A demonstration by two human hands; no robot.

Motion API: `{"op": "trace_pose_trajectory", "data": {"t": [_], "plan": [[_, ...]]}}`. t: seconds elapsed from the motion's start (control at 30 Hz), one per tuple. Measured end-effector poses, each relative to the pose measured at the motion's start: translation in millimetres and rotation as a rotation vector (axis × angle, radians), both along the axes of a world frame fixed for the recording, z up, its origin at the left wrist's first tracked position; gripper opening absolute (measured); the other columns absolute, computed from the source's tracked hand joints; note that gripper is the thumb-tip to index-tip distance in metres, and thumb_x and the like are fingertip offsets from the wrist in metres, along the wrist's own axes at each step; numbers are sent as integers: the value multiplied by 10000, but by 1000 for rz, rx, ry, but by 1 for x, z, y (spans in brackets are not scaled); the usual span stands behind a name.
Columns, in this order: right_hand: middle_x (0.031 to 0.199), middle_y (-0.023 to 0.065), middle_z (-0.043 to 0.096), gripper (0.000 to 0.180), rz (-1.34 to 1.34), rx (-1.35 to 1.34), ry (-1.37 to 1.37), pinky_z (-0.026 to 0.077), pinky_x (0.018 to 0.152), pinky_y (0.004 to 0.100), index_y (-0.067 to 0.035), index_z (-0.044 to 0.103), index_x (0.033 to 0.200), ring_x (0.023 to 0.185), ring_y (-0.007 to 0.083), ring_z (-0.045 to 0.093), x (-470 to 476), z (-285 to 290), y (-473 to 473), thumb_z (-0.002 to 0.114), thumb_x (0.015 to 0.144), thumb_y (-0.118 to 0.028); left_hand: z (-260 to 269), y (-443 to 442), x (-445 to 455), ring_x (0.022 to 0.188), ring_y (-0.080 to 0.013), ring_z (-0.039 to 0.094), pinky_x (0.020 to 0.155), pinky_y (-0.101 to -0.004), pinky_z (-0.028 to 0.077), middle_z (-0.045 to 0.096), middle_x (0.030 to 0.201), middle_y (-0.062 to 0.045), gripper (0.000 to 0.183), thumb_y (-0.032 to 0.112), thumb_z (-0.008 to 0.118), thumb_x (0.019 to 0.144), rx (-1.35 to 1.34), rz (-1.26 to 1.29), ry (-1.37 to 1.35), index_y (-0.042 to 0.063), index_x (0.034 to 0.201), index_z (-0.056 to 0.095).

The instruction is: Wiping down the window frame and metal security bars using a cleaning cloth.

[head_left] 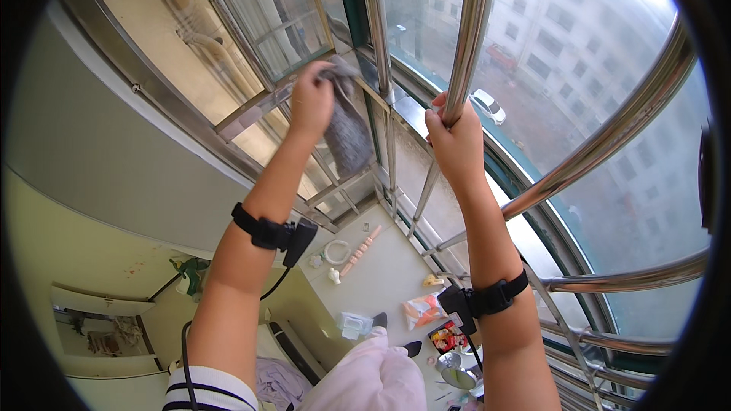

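My left hand [313,97] grips the upper end of a grey cloth [347,140], which hangs down beside the metal window frame at the corner; the hand and the cloth's top are slightly blurred. To its right, my right hand [457,131] is closed around a shiny upright metal bar [471,34] of the window guard. Both forearms wear black straps with small devices and cables. Behind the cloth, thin metal rails [391,151] run along the window corner.
Below me a white surface [354,291] holds a pink massage roller [361,250], a clear ring, a tissue pack [424,311], a red and black packet [448,337] and a round mirror [458,378]. Curved metal guard bars [605,137] cross the right side before the glass. My feet stand on the surface.
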State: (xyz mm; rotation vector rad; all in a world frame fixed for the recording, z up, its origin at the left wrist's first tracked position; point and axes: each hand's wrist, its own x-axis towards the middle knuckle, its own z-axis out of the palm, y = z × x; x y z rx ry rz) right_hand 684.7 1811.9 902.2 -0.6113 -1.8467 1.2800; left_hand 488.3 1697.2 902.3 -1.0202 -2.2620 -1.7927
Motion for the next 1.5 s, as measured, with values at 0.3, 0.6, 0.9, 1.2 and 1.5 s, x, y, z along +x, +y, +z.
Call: {"op": "trace_pose_trajectory", "data": {"t": [0.3,0.6,0.9,1.2,1.5], "plan": [[557,105,466,147,-8,27,10,404,525,315,-9,496,869,490,231,462,2,-4,2,567,763,-82,-7,41,-54,1075,-314,494,974,-415,307,558,1117,-170,377,134,565,794,-293,276,344,46,1159,537],[544,56,441,139,-23,5,-9,382,517,291,-23,512,875,504,149,435,4,-4,3,579,772,-86,-28,37,-73,858,-235,577,792,-318,431,605,917,-109,323,126,459,822,-980,420,1179,-32,1095,524],[554,63,442,153,17,33,2,383,520,300,-22,493,888,503,171,432,6,-3,5,575,781,-95,-8,-40,-83,801,-192,601,1086,-453,180,616,771,-69,231,125,459,826,-1410,468,1641,16,989,582],[545,75,440,144,-9,20,-3,387,517,314,-23,495,873,486,186,442,1,-4,2,565,767,-91,9,-62,-52,859,-166,556,999,-406,253,601,724,-11,126,106,538,746,-1131,305,1607,105,848,612],[542,64,442,138,-28,47,6,376,505,303,-26,493,871,481,165,438,1,-9,5,564,767,-79,4,-137,-50,935,-396,527,823,-422,421,590,892,-212,357,60,556,770,-185,554,340,22,1114,467]]}}
